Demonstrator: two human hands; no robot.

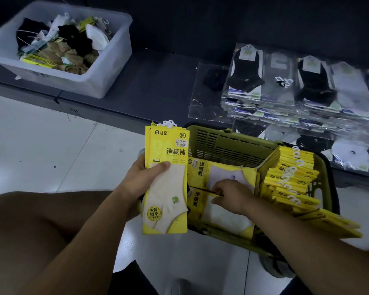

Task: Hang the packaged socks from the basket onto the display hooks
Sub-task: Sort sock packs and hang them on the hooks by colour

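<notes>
While left hand [140,177] holds packs [165,179], right hand [230,195] in basket [228,143]

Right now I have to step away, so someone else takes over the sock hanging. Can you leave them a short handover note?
Left hand: holds a small stack of yellow sock packs upright, beside the basket.
Right hand: down in the green basket, fingers pinching at the flat-lying packs.
More packs stand in a row at the basket's right side.
Done: some packs gathered. Left: hanging everything; no display hooks in view.
</notes>
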